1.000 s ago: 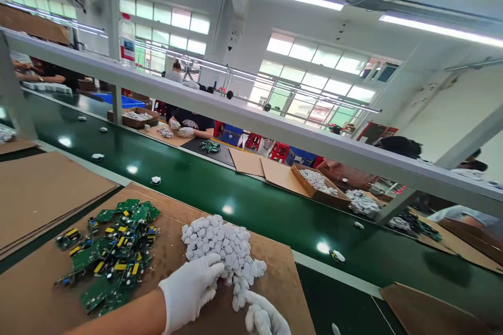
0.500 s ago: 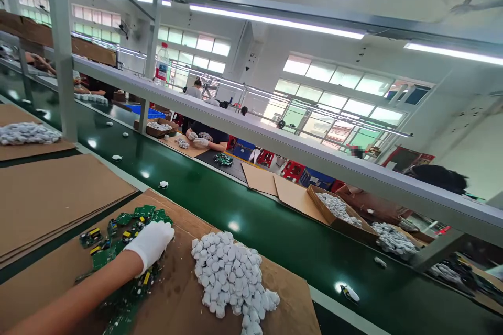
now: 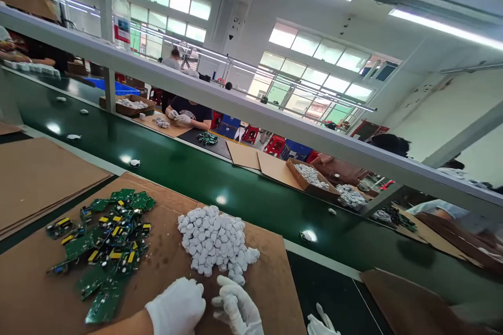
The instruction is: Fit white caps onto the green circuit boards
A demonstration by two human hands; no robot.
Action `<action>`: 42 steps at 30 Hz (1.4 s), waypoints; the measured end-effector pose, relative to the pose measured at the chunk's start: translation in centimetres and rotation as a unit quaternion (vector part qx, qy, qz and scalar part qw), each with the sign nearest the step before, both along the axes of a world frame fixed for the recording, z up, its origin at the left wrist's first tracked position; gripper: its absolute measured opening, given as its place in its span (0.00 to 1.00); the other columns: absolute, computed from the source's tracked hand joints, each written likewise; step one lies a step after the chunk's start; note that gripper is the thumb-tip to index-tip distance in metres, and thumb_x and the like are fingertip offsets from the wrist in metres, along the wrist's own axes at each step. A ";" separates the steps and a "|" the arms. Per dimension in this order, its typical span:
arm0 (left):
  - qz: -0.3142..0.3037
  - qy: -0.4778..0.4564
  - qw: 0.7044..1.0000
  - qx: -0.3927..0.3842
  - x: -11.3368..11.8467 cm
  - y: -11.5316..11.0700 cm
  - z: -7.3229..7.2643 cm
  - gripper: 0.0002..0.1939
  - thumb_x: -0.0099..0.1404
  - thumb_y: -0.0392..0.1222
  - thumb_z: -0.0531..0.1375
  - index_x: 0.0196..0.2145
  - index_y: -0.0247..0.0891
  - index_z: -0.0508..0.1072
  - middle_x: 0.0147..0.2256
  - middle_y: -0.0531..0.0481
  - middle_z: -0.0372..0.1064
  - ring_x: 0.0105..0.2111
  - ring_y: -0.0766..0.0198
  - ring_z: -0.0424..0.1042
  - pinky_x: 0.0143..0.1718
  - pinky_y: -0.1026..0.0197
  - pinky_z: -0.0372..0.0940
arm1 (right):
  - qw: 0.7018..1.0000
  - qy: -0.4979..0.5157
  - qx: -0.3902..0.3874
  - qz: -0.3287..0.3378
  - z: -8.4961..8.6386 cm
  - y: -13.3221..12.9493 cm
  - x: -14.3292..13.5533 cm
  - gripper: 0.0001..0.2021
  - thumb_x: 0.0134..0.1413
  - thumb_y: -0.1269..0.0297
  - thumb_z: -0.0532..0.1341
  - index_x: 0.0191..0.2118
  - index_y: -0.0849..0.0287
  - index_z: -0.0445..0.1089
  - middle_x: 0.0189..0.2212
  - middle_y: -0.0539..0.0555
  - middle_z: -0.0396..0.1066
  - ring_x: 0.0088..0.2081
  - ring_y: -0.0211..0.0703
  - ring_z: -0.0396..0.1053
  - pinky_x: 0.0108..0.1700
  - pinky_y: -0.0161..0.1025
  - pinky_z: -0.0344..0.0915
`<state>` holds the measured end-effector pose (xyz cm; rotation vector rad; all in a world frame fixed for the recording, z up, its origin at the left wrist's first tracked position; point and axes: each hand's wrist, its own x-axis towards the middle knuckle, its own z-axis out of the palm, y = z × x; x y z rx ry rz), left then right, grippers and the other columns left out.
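My left hand (image 3: 176, 306), in a white glove, is near the bottom edge with its fingers curled closed. Whatever it holds, if anything, is hidden behind the knuckles. Just to its right, my gloved right hand (image 3: 239, 308) has its fingers bent but apart, and no object shows between them. Both hands are close in front of a heap of small white round pieces (image 3: 212, 241). Left of them lies a pile of green circuit boards (image 3: 112, 238) with yellow and black components. The heap and the pile rest on a brown cardboard sheet (image 3: 165, 251).
Beyond the cardboard runs a green conveyor belt (image 3: 181, 180) carrying a few small pieces. A white glove (image 3: 321, 322) shows at the lower right; whether worn is unclear. Across the belt, a co-worker's gloved hands (image 3: 178, 116) are near white pieces. A bottle (image 3: 121, 21) stands on the rail.
My left hand has left the circuit boards and moved right, in front of the white pieces. My right hand has come into view beside it. The camera view has tilted down.
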<state>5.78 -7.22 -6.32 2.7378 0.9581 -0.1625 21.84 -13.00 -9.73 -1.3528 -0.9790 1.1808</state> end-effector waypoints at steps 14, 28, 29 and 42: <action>-0.099 -0.041 0.991 -0.086 -1.8 2.8 -0.7 0.28 0.49 0.28 0.61 0.50 0.40 0.72 0.48 0.41 0.73 0.47 0.46 0.72 0.49 0.51 0.65 | 0.998 -0.006 -0.063 0.025 1.1 -2.0 0.0 0.25 0.44 0.39 0.60 0.30 0.60 0.74 0.17 0.52 0.67 0.15 0.35 0.61 0.19 0.33 0.60; 0.091 0.030 0.993 -0.064 -1.5 -0.7 -0.1 0.25 0.60 0.43 0.61 0.53 0.32 0.72 0.56 0.30 0.66 0.55 0.38 0.66 0.57 0.43 0.59 | 0.999 -0.027 -0.021 -0.006 -1.0 -1.0 -0.7 0.18 0.48 0.48 0.63 0.32 0.62 0.70 0.18 0.46 0.65 0.17 0.31 0.60 0.20 0.31 0.59; 0.094 0.028 0.993 -0.060 -1.4 -0.8 -0.2 0.24 0.60 0.44 0.61 0.53 0.32 0.72 0.56 0.30 0.66 0.55 0.39 0.66 0.57 0.44 0.59 | 0.999 -0.032 -0.019 -0.010 -1.1 -1.0 -0.9 0.17 0.48 0.50 0.63 0.32 0.62 0.71 0.19 0.47 0.66 0.18 0.31 0.60 0.21 0.31 0.60; 0.091 -0.035 0.994 -0.042 -1.5 -1.2 -2.2 0.19 0.60 0.44 0.60 0.49 0.36 0.73 0.51 0.33 0.70 0.51 0.40 0.68 0.55 0.43 0.60 | 0.999 -0.049 -0.003 -0.014 -0.9 -1.3 -1.9 0.13 0.49 0.55 0.63 0.26 0.61 0.72 0.19 0.48 0.65 0.20 0.32 0.61 0.21 0.30 0.59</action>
